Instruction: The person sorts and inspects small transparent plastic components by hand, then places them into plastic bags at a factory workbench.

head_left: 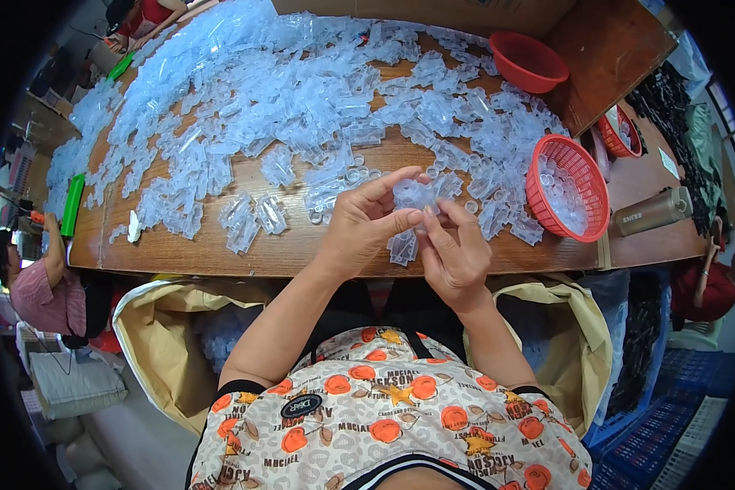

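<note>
Between my two hands, above the table's front edge, is a clear plastic piece [414, 194] with rounded parts. My left hand [373, 219] grips it between thumb and fingers. From the other side, the fingertips of my right hand [456, 249] pinch its right end. Just below my hands lies another clear plastic piece [403, 247]. Small clear rings [359, 173] are scattered on the wood behind my left hand. A few flat clear pieces [253, 217] lie to the left, apart from the big heap [278, 90] that spreads over the table.
A red basket [541, 196] of small clear parts stands right, with a red bowl [506, 61] behind it. A bottle [652, 212] lies further right. Open yellow-lined sacks [151, 327] hang below the table on both sides. Other people [53, 286] sit around.
</note>
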Action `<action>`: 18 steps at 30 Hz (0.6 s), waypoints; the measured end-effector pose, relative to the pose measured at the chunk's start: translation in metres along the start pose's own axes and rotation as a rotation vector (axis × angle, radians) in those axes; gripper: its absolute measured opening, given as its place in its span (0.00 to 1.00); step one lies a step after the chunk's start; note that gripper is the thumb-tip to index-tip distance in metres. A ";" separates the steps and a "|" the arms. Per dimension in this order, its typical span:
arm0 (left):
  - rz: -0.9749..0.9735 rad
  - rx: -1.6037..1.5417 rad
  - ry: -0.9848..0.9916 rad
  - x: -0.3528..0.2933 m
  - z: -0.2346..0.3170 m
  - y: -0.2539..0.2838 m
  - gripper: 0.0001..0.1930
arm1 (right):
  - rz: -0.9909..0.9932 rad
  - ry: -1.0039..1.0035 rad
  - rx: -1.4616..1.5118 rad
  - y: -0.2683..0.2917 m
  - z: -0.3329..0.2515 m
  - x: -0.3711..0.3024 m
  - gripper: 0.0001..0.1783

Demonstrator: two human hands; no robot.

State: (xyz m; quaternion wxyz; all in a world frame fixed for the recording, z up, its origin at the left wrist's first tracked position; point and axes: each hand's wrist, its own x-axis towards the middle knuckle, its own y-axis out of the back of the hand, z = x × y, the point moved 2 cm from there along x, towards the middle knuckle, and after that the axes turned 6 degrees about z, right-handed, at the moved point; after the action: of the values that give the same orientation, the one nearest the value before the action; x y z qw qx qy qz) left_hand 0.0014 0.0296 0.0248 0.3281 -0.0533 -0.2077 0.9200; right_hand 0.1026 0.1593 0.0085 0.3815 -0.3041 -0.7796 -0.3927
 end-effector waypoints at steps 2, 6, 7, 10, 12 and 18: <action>-0.029 0.056 0.002 0.000 0.000 0.002 0.30 | 0.002 0.032 -0.014 0.000 -0.001 -0.001 0.26; -0.135 -0.054 -0.047 -0.002 0.003 0.000 0.32 | 0.062 0.000 0.047 0.002 -0.004 0.001 0.27; -0.177 -0.080 -0.020 -0.001 0.006 0.002 0.33 | 0.063 -0.001 0.046 0.002 -0.004 0.002 0.27; -0.211 -0.084 0.017 0.001 0.008 0.006 0.34 | 0.076 -0.044 0.127 0.005 -0.005 0.006 0.26; -0.200 -0.061 0.026 0.000 0.009 0.007 0.34 | 0.051 -0.049 0.131 0.007 -0.007 0.010 0.27; -0.130 -0.068 0.051 0.001 0.011 0.010 0.33 | 0.017 -0.079 0.228 0.014 -0.004 0.012 0.26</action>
State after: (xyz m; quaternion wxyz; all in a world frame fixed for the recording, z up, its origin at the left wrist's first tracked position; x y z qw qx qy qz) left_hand -0.0081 0.0196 0.0308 0.3904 -0.0742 -0.2333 0.8875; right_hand 0.1086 0.1657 0.0255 0.3859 -0.2807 -0.8310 -0.2859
